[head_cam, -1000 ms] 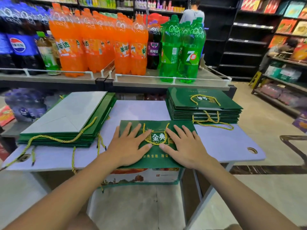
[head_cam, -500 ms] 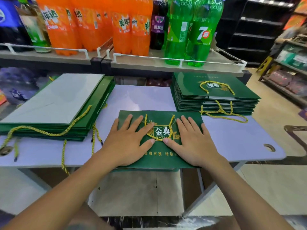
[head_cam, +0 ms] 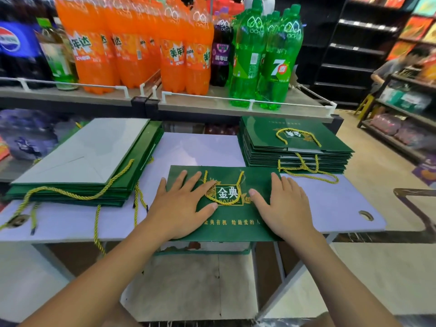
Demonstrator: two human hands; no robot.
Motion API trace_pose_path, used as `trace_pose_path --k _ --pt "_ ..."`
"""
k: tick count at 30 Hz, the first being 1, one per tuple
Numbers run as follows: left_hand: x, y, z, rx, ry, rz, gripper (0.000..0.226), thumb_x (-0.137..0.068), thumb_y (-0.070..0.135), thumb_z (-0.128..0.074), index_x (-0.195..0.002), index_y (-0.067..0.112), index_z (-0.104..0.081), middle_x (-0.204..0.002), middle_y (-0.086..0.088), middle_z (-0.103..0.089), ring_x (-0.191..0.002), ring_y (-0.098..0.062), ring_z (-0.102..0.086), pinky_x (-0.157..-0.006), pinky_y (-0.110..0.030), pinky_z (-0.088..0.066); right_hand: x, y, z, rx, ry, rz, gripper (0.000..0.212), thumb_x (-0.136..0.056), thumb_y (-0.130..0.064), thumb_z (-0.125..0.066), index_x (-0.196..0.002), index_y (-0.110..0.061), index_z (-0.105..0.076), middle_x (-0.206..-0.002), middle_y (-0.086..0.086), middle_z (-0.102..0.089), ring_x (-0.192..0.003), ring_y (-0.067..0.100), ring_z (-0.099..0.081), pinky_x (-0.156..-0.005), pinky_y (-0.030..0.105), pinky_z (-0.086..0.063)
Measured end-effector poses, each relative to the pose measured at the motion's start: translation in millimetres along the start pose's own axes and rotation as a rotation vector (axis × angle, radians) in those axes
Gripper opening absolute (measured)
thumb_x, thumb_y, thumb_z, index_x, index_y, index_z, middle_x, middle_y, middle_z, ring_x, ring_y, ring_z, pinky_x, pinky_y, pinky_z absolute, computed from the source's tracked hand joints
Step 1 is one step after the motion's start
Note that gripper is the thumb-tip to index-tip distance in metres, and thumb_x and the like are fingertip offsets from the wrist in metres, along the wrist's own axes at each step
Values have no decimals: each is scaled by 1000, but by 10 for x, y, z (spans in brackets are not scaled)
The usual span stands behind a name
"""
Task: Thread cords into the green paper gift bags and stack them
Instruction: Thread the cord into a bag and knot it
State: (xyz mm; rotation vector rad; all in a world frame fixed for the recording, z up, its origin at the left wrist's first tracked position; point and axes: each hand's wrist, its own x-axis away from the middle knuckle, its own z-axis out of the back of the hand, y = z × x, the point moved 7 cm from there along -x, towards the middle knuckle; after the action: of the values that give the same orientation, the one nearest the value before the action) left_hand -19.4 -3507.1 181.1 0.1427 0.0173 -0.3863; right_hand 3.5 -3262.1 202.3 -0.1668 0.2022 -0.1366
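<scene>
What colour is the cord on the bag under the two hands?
The cord is golden yellow, twisted like rope; the head view shows it best.

- I read this as a shop, most likely a supermarket aisle.
- On the far shelf (head_cam: 304, 99), large soft-drink bottles stand in rows grouped by brand: orange bottles (head_cam: 99, 43), green bottles (head_cam: 278, 57), a purple bottle (head_cam: 221, 53) and cola bottles (head_cam: 14, 43) at the far left.
- A white rail (head_cam: 252, 102) runs along the shelf's front edge, display-style.
- At the far right I see tall dark shelving (head_cam: 354, 50) with colourful boxes (head_cam: 415, 27) beside it.
- A low rack (head_cam: 401, 138) on the right carries packaged goods, and a person (head_cam: 391, 67) sits near it.
- Green gift bags (head_cam: 264, 135) lie in stacks on a tabletop (head_cam: 203, 147) just in front of the drinks shelf.
</scene>
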Motion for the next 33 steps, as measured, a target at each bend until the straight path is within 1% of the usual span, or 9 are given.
trace_pose_path --k 4,11,14,17,20,23,28,30,33 --pt "39 -15 84 126 80 9 62 -98 73 -23 -156 51 -23 -171 14 -11 -158 -15 -1 -126 -57 -3 111 148 21 -17 -18 -68 89 -90 -78 -22 -155 -18 -35 -149 6 -51 -141 30 -42 -115 49 -36" --pt "103 -64 221 403 251 8 32 -105 43 -46 -136 44 -55 -165 13 -29 -149 -15 -32 -124 -55 -19 198 117 331 -556 84 -55 66 -101 -37 -59 -158 -20 -31 -156 -5 -43 -140 20 -45 -110 38 -40" --pt "140 -117 301 535 361 1 35 -103 22 -50 -132 42 -57 -163 12 -30 -145 -18 -35 -119 -46 -33 220 150 536 -711 181 -47 52 -102 -16 -54 -150 -27 -39 -144 -12 -50 -109 21 -61 -88 33 -45" --pt "179 -193 385 619 454 42 47 -100 6 -49 -137 35 -55 -164 6 -29 -151 -17 -25 -121 -36 -26 207 179 699 -923 228 -45 47 -101 -1 -47 -134 -34 -48 -138 -10 -56 -101 14 -69 -80 33 -55" --pt "218 -272 468 722 528 125 55 -99 0 -46 -148 25 -46 -164 4 -26 -153 -16 -21 -121 -27 -17 182 214 880 -1079 275 -82 47 -101 5 -49 -135 -26 -54 -134 -9 -58 -76 -4 -69 -60 19 -54" --pt "250 -371 521 982 580 285 63 -100 0 -39 -158 24 -31 -163 5 -29 -146 -18 -33 -121 -38 -28 129 274 1102 -1165 355 -97 46 -99 5 -55 -133 -27 -56 -129 -10 -62 -69 -7 -67 -62 23 -56" --pt "55 -272 569 1363 425 342 37 -108 12 -39 -138 22 -59 -122 3 -68 -110 -23 -61 -79 -33 -54 -115 430 1475 -1220 483 -118 35 -97 -3 -61 -123 -27 -60 -122 -9 -65 -107 5 -66 -75 26 -53" --pt "-65 -176 716 1364 407 275 33 -108 15 -41 -130 27 -63 -109 1 -72 -100 -22 -66 -59 -27 -55 -284 519 1635 -1221 502 -124 33 -97 -3 -62 -124 -23 -61 -123 -4 -66 -104 9 -65 -71 21 -51" --pt "-331 -51 1037 1441 474 248 30 -108 11 -45 -131 26 -59 -106 2 -71 -91 -14 -67 -53 -24 -56 -601 649 1866 -1209 472 -131 32 -98 -3 -59 -125 -19 -63 -123 0 -68 -96 8 -65 -71 25 -50"
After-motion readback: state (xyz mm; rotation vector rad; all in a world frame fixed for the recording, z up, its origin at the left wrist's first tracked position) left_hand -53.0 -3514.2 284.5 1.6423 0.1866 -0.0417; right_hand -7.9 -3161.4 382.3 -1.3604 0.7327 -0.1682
